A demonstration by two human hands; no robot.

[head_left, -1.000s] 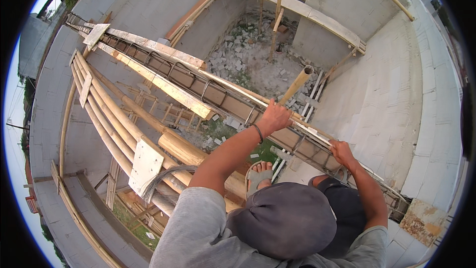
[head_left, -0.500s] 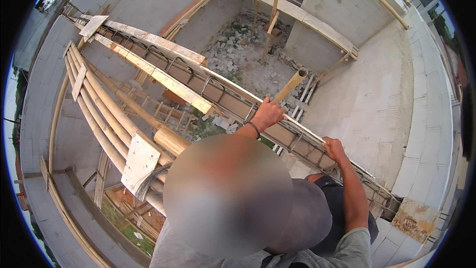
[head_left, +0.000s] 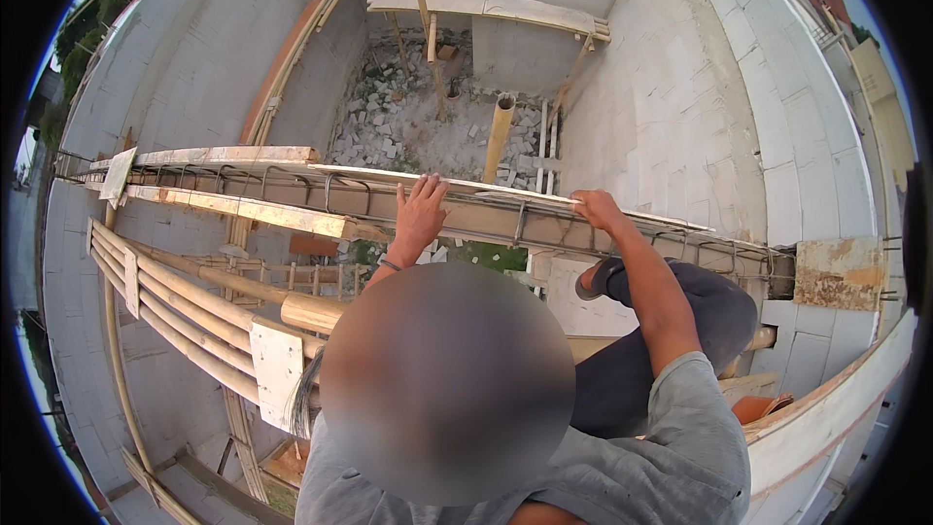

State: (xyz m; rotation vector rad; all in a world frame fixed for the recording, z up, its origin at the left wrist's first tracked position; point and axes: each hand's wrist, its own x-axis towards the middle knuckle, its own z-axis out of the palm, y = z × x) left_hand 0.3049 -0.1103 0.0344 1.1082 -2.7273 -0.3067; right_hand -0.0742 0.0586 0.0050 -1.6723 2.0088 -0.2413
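The thin pale strip lay across the centre of the frame, its long axis running nearly level and dropping slightly toward the right. It edged the far side of the steel reinforcement cage, and both hands met it from the lower side of the frame. The right hand was in contact with it right of centre, fingers curled round its edge. The left hand, left of centre, had its fingers extended and its fingertips at the strip; whether they pressed on it could not be told.

Below the strip, the cage's bent bars sat between brown form boards, crossing the space between strip and body. Beyond it, an upright bamboo pole rose just behind, between the two hands, with white pipes to its right and rubble toward the upper left. A timber plank ended near the left hand; bundled bamboo poles filled the lower left, and a stained panel stood at the right.
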